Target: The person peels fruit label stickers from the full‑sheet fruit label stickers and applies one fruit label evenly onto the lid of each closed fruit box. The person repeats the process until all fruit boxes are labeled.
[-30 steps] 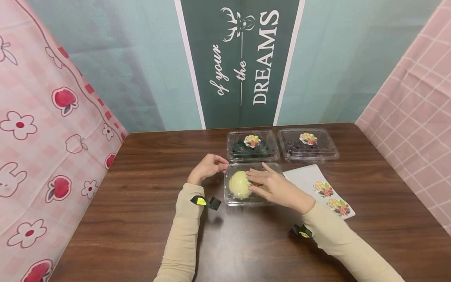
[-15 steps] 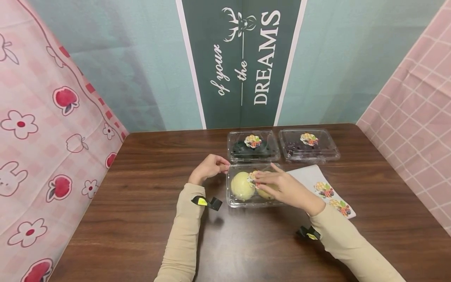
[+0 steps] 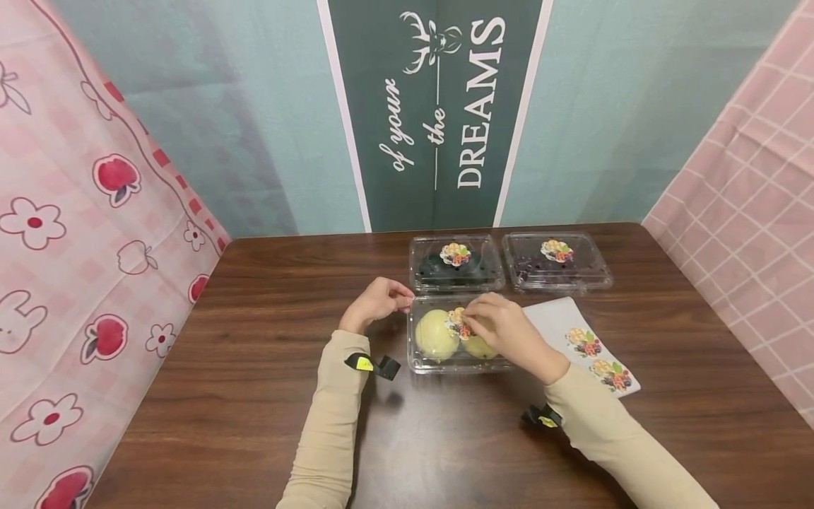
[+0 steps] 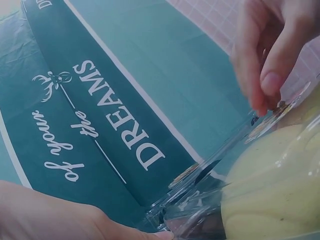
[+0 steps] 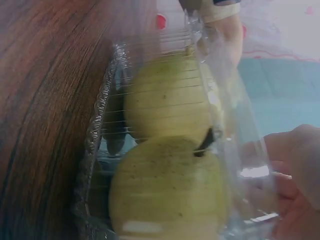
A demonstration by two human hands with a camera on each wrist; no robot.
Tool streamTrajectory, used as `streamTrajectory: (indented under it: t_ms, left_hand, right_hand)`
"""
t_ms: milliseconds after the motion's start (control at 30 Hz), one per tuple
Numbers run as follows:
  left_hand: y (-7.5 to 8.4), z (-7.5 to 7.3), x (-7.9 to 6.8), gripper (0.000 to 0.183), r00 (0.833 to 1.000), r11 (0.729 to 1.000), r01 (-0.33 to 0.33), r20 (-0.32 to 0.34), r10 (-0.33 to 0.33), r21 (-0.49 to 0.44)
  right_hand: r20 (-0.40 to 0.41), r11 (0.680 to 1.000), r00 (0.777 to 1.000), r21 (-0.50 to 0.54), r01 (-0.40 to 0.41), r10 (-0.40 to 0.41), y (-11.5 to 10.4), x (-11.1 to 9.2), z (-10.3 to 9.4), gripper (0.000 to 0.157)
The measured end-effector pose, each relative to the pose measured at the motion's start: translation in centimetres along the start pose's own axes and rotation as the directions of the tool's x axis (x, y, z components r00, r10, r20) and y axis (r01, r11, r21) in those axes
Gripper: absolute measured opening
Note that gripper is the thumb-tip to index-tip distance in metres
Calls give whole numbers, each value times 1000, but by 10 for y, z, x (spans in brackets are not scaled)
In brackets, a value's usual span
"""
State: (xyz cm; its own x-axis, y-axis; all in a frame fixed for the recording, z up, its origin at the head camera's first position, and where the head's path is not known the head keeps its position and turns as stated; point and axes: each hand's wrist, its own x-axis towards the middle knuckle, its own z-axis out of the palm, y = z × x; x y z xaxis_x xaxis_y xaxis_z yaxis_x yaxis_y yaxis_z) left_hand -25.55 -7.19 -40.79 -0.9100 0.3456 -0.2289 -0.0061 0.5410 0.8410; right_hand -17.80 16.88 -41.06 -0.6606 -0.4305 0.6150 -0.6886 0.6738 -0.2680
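Observation:
Two pale yellow pears (image 5: 165,190) lie inside a lidded clear plastic box (image 3: 445,367), which rests on the wooden table. At the box's back left corner, my left hand (image 3: 376,302) grips the edge between thumb and fingers. A round fruit-print sticker (image 3: 455,325) lies on top of the lid. Over it, my right hand (image 3: 509,331) is bent, with thumb and fingertips brought together on the sticker's right part and covering some of it. In the left wrist view, those fingertips (image 4: 270,87) meet right at the sticker's surface.
Behind stand two more clear boxes with stickers on their lids: one with dark green contents (image 3: 439,272), one with dark purple contents (image 3: 540,274). A white sheet (image 3: 550,318) bearing fruit stickers (image 3: 610,375) lies right of the pear box, partly under the right forearm.
My right hand's fingers, fairly straight over the lid before, have shifted right and then curled in at the sticker. More of the sticker and right pear now shows. The left hand stays at the corner.

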Motion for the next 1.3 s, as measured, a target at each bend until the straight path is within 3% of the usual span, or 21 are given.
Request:
streamTrajectory:
  t_ms: [233,400,533,667,1000,1167,1300]
  left_hand:
    - [2,-1,-2,18,1000,1000,-6,-4,6,1]
    - [3,-1,-3,17,1000,1000,0,-8,0,16]
    - [3,-1,-3,17,1000,1000,13,-22,-13,23]
    - [3,-2,-3,17,1000,1000,5,-31,-4,26]
    - [2,1,-1,16,999,1000,-5,-46,5,9]
    - [2,1,-1,16,999,1000,-1,-44,1,7]
    - [1,1,0,16,999,1000,-3,-43,3,6]
  right_hand:
    - [-18,999,999,7,-38,38,2,7,7,7]
    - [110,999,994,34,-13,9,-3,5,1,20]
    - [231,996,970,64,63,-76,-8,1,-3,29]
    - [269,990,954,75,118,-134,-9,1,-4,31]
    - [227,989,964,82,126,-141,-2,-8,-12,20]
    - [115,985,983,112,128,-141,4,-11,-14,13]
    - [14,993,998,104,58,-59,8,-9,-6,15]
